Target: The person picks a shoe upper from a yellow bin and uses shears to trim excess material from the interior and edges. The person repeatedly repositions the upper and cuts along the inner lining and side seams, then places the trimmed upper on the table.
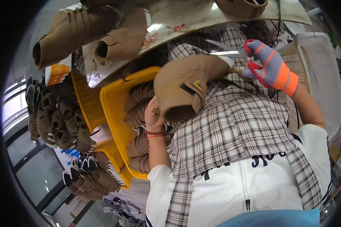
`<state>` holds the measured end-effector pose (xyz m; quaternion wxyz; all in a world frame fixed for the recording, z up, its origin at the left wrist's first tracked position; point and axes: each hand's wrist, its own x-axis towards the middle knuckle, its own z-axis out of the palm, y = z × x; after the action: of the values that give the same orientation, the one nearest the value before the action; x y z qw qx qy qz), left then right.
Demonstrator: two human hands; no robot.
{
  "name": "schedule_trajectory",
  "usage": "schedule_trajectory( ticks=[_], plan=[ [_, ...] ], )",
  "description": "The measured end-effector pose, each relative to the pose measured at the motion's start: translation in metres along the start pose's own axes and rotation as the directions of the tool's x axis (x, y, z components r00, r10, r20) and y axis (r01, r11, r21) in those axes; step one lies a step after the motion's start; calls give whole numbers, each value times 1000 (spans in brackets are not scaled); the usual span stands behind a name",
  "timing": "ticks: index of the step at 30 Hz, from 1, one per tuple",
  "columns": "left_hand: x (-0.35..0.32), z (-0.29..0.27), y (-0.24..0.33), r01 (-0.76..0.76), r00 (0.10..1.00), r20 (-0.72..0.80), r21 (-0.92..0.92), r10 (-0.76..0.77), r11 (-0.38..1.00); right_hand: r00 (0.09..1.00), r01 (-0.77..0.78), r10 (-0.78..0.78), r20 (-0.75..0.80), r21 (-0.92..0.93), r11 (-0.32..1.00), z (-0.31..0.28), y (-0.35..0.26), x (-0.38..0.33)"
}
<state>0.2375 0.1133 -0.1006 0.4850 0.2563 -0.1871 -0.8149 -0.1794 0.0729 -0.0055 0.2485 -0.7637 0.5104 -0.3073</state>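
While left hand grips the tan upper at its opening over the apron, gloved right hand is closed on scissors at its edge. Upper looks light, floppy; hold by collar.

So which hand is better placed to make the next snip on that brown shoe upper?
Right hand, probably: gloved, it grips the red-handled scissors, blades lying at the brown shoe upper's top edge. The bare left hand is busy holding the upper by its opening.
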Motion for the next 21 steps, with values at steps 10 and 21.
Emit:
schedule_trajectory(
  ticks=[10,21],
  plan=[
    [60,72,41,-210,977,158,637,141,742,977,-179,156,143,159,971,63,-1,15],
    [53,-38,13,-158,968,-96,484,232,861,791,-29,127,598,-171,985,88,21,-13]
  ],
)
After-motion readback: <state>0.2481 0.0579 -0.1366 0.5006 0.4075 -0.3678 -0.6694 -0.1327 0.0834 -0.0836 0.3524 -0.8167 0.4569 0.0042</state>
